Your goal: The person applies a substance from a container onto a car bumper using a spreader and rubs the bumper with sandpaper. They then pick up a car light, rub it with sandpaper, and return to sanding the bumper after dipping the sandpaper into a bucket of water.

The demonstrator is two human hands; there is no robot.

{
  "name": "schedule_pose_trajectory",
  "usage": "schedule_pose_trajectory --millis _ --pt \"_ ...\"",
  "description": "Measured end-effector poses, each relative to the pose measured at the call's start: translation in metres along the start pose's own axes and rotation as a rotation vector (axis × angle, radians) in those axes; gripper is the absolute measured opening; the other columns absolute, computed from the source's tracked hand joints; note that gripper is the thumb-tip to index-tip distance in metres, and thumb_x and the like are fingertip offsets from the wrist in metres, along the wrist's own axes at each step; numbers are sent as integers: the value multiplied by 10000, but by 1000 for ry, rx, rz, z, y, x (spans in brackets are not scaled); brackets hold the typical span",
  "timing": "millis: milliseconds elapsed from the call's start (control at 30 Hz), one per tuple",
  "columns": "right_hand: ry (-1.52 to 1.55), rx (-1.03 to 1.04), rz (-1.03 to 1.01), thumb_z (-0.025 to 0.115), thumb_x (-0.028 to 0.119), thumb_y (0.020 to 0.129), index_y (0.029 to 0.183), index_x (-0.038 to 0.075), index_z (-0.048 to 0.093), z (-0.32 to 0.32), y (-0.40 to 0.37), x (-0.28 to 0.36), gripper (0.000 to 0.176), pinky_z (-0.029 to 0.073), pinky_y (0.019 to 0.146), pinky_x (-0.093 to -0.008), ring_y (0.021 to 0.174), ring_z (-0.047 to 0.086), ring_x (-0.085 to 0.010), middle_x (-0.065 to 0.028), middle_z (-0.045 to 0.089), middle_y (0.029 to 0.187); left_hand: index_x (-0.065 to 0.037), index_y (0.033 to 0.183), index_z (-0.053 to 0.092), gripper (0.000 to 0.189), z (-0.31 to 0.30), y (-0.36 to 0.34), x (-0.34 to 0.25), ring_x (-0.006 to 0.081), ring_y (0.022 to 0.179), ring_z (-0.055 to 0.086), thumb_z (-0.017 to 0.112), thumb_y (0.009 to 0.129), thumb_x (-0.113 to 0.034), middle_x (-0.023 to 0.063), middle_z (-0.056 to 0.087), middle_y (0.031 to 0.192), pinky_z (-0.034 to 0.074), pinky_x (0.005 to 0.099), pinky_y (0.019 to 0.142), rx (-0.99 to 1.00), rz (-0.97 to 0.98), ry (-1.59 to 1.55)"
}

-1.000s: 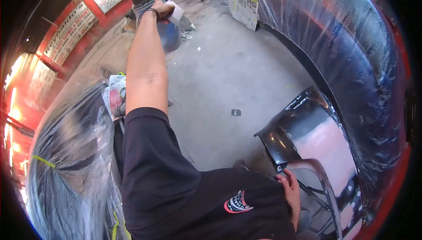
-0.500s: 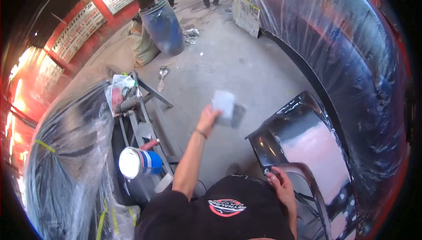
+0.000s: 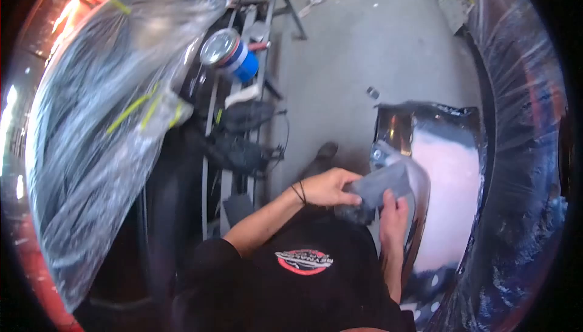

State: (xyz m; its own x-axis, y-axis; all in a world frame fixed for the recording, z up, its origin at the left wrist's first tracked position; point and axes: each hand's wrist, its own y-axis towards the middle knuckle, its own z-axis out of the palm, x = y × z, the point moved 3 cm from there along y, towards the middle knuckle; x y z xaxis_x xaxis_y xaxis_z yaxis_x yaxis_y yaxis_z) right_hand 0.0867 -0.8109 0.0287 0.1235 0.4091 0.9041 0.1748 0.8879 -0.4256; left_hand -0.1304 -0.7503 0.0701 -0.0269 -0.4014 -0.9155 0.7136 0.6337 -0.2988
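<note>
Sheet of grey, flexible material [image 3: 384,180] sits just in front of my black shirt [image 3: 303,292], its left end gripped by my left hand [image 3: 331,187], its lower edge pinched by my right hand [image 3: 393,212]. Whether it touches the left edge of the curved black panel with a pale pink patch [image 3: 448,192], I cannot tell. Farther off, a silver-lidded blue can [image 3: 234,56] sits between the grey metal bench's [image 3: 292,10] long edges.

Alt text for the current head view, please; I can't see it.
A person's left hand and right hand hold a grey sheet beside a black-and-pink panel. To their left are a blue-and-white can and clear plastic sheeting.
</note>
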Motion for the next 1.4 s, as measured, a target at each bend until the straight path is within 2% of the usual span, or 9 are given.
schedule_pose_trajectory --millis 233,367,400,467,633,733,833,1300,1400 --pt "676 75 -33 570 145 1065 1309 35 565 -18 -37 48 268 605 801 -438 1042 697 -226 -88 679 1214 -1 1180 720 290 -5 -69 56 80 975 644 752 972 -201 -3 741 1078 522 281 872 -241 -233 12" --pt "535 614 -72 599 120 1048 1314 36 591 36 -84 105 279 582 850 -381 1022 676 -183 -66 682 1177 16 1224 701 353 -9 -58 91 93 978 648 724 989 -247 21 735 1088 548 293 861 -367 -145 -221" --pt "194 790 -148 611 138 1048 1278 10 626 44 -99 127 263 559 870 -335 1000 661 -165 -45 686 1128 14 1245 691 356 -42 -41 161 117 990 661 703 1000 -243 42 734 1102 551 303 884 -355 -18 -166" --pt "-38 1081 -440 590 244 1074 1083 6 627 75 -134 162 241 537 814 -297 903 638 -121 -69 698 986 11 1214 693 330 -13 -34 119 148 945 685 721 982 -222 58 741 1082 571 325 842 -350 -103 -60" --pt "414 1452 -703 568 289 1056 1155 -43 537 127 -204 224 347 502 732 -428 836 675 -312 -234 664 912 0 1114 695 229 -1 -15 121 143 849 701 747 957 -159 62 746 1011 588 329 693 -409 -184 -12" --pt "432 1538 -750 639 232 1034 1340 35 620 129 -221 239 364 555 822 -348 987 734 -313 -178 756 1090 -1 1070 674 250 -5 -6 125 151 811 708 766 943 -197 73 736 980 616 335 677 -409 -112 -47" --pt "157 1535 -555 620 186 1040 1302 -4 619 118 -208 251 323 542 804 -372 937 726 -248 -166 755 1014 2 1080 673 260 -5 0 119 153 810 709 765 944 -198 74 737 982 619 337 674 -384 -114 -31" --pt "181 1387 -705 581 105 1057 1313 -37 616 131 -197 240 295 537 884 -317 1029 642 -130 -71 726 1106 -7 1135 622 271 -25 23 126 207 888 713 754 930 -125 105 716 1026 603 364 759 -336 -163 -87" --pt "566 1351 -663 585 105 1061 1297 -62 607 128 -191 229 290 545 866 -328 1001 647 -137 -89 728 1092 -22 1119 619 235 -18 28 115 203 883 708 742 937 -105 95 714 1017 605 376 757 -342 -152 -143"
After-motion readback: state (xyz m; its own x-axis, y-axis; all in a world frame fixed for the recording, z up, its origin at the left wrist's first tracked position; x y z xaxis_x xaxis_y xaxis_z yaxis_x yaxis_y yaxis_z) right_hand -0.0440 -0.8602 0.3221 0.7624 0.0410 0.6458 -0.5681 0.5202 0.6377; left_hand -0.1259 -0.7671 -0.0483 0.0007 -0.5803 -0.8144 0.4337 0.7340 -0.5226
